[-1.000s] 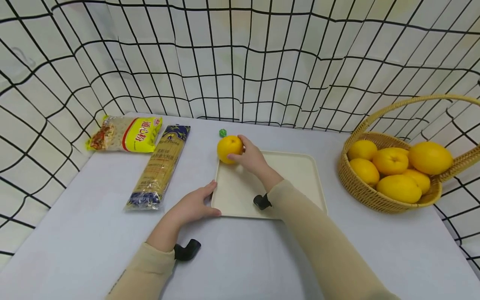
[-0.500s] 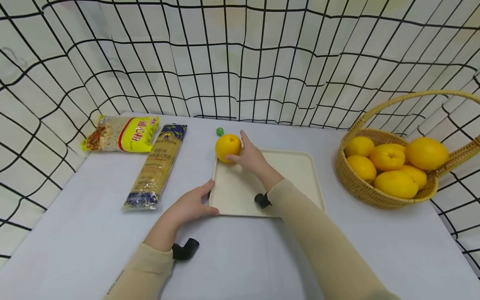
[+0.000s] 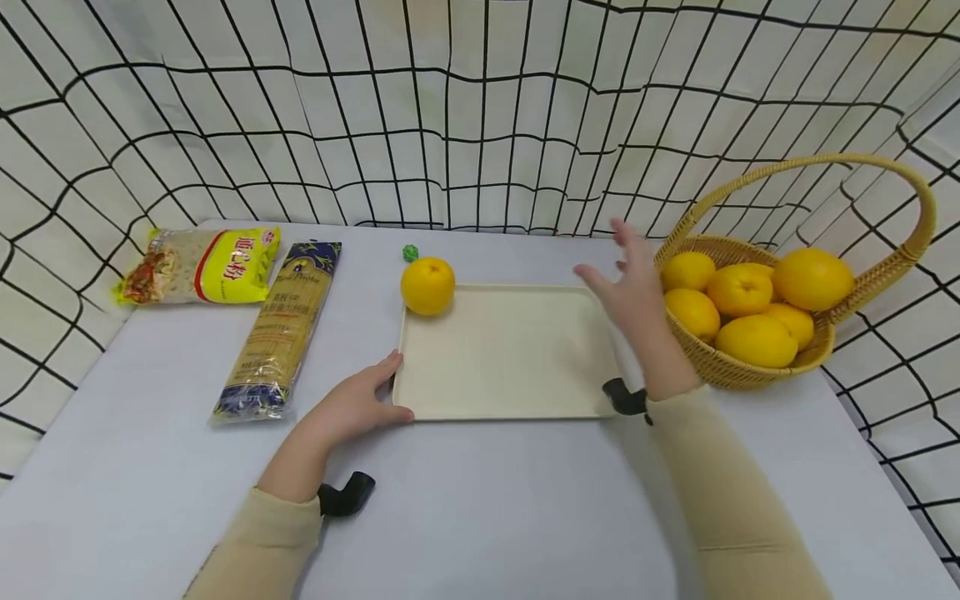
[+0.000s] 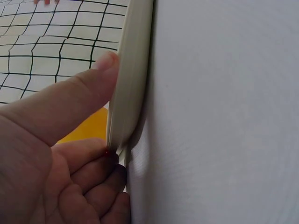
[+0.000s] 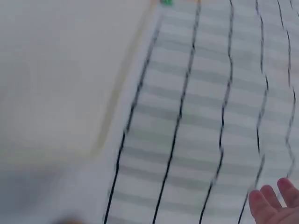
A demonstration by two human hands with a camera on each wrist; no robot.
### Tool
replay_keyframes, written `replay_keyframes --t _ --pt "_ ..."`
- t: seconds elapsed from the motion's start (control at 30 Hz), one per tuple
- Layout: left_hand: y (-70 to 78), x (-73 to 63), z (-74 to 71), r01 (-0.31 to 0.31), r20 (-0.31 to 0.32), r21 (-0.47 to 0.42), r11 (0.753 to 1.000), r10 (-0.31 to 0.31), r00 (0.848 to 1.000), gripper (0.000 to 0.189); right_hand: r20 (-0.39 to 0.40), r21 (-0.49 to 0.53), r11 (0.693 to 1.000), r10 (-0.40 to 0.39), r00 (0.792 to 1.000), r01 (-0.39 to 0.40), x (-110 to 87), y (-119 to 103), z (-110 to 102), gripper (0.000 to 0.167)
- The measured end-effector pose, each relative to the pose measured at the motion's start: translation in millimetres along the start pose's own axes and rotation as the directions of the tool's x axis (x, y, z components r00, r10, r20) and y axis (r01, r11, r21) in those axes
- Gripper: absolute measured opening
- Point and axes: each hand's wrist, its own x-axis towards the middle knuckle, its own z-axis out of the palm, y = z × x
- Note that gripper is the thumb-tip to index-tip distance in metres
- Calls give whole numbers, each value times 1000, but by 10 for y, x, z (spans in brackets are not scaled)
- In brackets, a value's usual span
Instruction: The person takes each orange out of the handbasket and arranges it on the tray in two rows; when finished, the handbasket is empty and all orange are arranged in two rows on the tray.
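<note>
A cream rectangular tray (image 3: pixel 510 358) lies on the table in the head view. My left hand (image 3: pixel 356 404) holds its near left corner, thumb on the front edge and fingers at the left side; in the left wrist view the thumb (image 4: pixel 88 84) presses the tray's rim (image 4: pixel 131 70) and the other fingers bend at the corner. A round orange-yellow fruit (image 3: pixel 427 286) sits on the tray's far left corner. Over the tray's right side, beside the wicker basket (image 3: pixel 720 367), my right hand (image 3: pixel 637 292) is raised with fingers spread, holding nothing.
The basket holds several yellow fruits (image 3: pixel 757 340) under a tall arched handle (image 3: pixel 810 162). At the left lie a pasta packet (image 3: pixel 281 329) and a yellow noodle bag (image 3: pixel 202 267). A small green object (image 3: pixel 410 252) is behind the fruit. Black netting (image 3: pixel 480 133) borders the table.
My right hand has let go of the fruit at the tray's far left corner and moved right, to beside the basket. The left hand stays at the tray's corner. The head view has shifted slightly.
</note>
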Motion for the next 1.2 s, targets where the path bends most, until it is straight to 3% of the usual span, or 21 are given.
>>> replay_keyframes --t 0.1,0.17,0.4,0.53,0.67,0.93,1.03,1.2 --pt "-26 -10 -54 -4 -5 10 1000 4 1000 95 -141 -24 998 49 989 -53 -21 178 -361 76" --pt "-35 -12 -77 -7 -5 12 1000 7 1000 95 -192 -75 991 94 977 -110 -45 297 -549 77" --pt "-45 -25 -83 -8 2 6 1000 8 1000 95 -231 -199 949 197 953 -244 -152 676 -925 80" --pt "-51 -29 -75 -5 1 4 1000 5 1000 95 -188 -262 912 271 944 -315 -146 827 -998 84" --pt "-43 -28 -62 -9 3 1 1000 9 1000 95 -170 -327 862 350 921 -388 -122 959 -1028 90" --pt "6 -27 -34 -18 6 -8 1000 18 1000 95 -124 -486 716 510 851 -500 -89 1070 -1078 100" --pt "18 -18 -21 -20 9 -5 1000 20 1000 95 -125 -499 693 537 834 -520 -97 1080 -1096 98" --pt "24 6 -2 -18 10 -3 1000 18 1000 95 -144 -498 688 535 833 -528 -105 1108 -1110 91"
